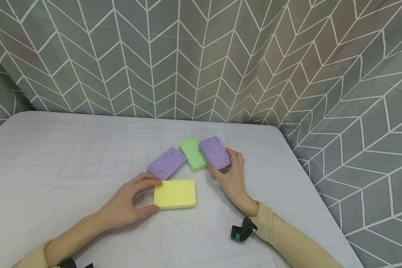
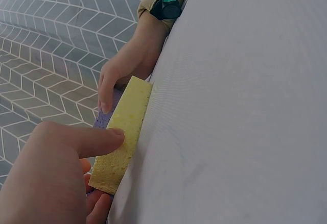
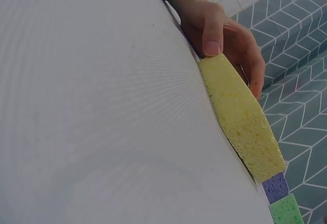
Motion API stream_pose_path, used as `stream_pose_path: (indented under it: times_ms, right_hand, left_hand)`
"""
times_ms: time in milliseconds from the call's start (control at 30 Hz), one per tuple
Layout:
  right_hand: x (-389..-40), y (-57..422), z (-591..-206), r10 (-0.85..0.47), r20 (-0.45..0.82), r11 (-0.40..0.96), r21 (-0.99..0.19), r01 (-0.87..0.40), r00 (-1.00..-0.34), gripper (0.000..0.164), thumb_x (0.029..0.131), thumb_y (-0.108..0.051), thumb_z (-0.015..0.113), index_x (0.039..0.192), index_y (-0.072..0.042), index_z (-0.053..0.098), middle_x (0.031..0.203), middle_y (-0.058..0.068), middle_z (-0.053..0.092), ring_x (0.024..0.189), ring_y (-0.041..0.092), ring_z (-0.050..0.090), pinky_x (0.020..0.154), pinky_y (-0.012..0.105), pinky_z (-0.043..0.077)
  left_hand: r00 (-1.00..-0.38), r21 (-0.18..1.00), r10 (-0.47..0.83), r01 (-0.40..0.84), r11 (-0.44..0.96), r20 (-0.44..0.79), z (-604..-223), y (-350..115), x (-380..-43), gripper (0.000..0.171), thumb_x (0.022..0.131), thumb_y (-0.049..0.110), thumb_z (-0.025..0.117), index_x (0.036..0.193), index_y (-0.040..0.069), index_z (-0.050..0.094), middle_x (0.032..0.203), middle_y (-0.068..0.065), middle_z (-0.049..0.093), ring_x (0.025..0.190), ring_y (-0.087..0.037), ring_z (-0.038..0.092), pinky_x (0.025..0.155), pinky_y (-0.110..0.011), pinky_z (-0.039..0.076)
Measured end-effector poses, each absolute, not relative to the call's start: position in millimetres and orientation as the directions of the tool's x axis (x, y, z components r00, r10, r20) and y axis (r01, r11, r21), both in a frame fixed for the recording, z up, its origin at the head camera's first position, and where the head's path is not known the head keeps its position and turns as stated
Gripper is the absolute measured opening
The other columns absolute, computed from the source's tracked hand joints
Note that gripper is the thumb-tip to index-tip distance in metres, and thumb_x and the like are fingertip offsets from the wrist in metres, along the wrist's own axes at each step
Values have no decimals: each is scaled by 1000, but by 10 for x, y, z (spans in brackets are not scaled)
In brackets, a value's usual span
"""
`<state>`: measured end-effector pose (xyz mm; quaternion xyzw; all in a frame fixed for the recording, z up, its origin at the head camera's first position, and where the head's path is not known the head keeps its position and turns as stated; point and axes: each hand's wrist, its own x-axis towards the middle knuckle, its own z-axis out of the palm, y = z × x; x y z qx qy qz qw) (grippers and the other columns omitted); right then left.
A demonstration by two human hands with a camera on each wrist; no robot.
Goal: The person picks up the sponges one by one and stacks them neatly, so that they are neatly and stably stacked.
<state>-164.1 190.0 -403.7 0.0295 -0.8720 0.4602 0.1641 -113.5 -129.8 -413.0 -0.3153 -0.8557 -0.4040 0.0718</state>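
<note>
My left hand (image 1: 125, 203) grips the left end of a yellow sponge (image 1: 175, 194), thumb at the near corner and fingers at the far one. In the left wrist view the thumb lies on the sponge's long side. Farther right, my right hand (image 1: 233, 178) holds a purple sponge (image 1: 215, 152) between thumb and fingers; this sponge is tilted and overlaps a green sponge (image 1: 193, 154) in the head view. A second purple sponge (image 1: 166, 163) lies just beyond the yellow one, close to the green sponge. In the right wrist view, the yellow sponge partly hides it.
A white cloth with faint grid lines covers the table (image 1: 70, 156). Behind and to the right hangs a grey curtain (image 1: 160, 56) with white chevrons, close to the table's edges. A black wrist device (image 1: 243, 229) sits at the right cuff.
</note>
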Motion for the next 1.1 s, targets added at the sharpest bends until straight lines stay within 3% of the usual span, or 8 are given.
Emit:
stream_pose_path:
  times_ms: [433,667,1100]
  right_hand:
    - [-1641,1897,-4040,75,322,571,-790,-224,-944,77,81,-21,80,146,-6,42,138,12,39,130,27,35,114,44,33]
    - [-1642,1893,-4044,70,313,563,-796,-221,-947,78,81,-23,80,147,-8,41,139,12,38,129,27,37,114,44,33]
    - [-1648,1891,-4040,14,336,560,-783,-271,-942,75,81,-23,79,146,-9,43,139,11,40,128,27,37,113,46,34]
  left_hand:
    - [-799,661,485,582,474,355,-4113,-1304,-1151,60,73,19,89,127,25,64,128,12,57,120,-14,57,104,-41,55]
    - [-793,672,486,588,450,367,-4131,-1321,-1167,59,74,20,88,127,25,64,128,12,58,120,-13,57,104,-35,54]
    - [-793,676,492,585,448,359,-4126,-1333,-1193,58,76,23,87,128,25,63,129,12,57,121,-13,56,105,-36,54]
